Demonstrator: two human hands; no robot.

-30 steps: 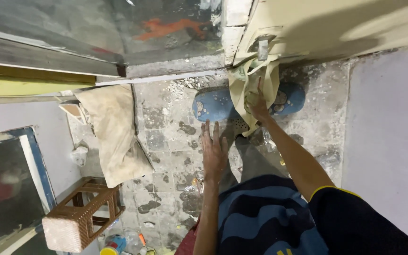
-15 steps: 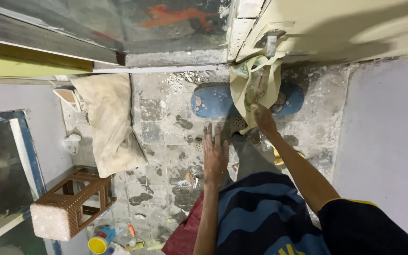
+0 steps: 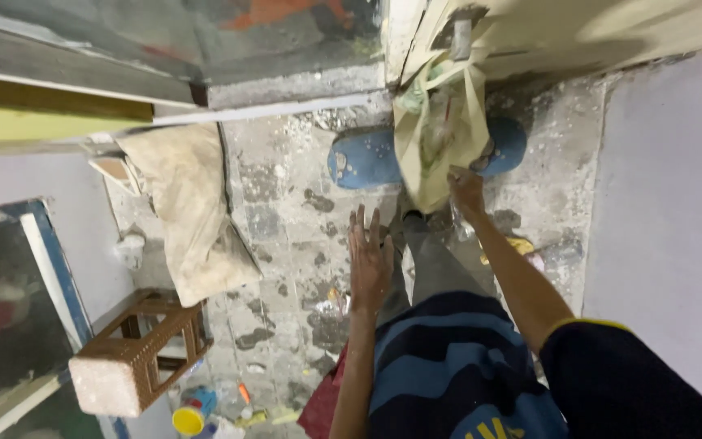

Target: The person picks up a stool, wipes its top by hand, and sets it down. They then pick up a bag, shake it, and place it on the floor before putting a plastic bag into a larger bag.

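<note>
Since the earlier frame the right hand (image 3: 466, 189) has been lowered from the upper part of the pale cloth bag (image 3: 436, 138) to its bottom edge, fingers curled against it; a firm grasp cannot be told. The bag hangs from a wall hook (image 3: 462, 36) over a blue drum (image 3: 365, 157). It looks soft, light, best gathered by its straps. The left hand (image 3: 370, 262) is spread open, empty.
</note>
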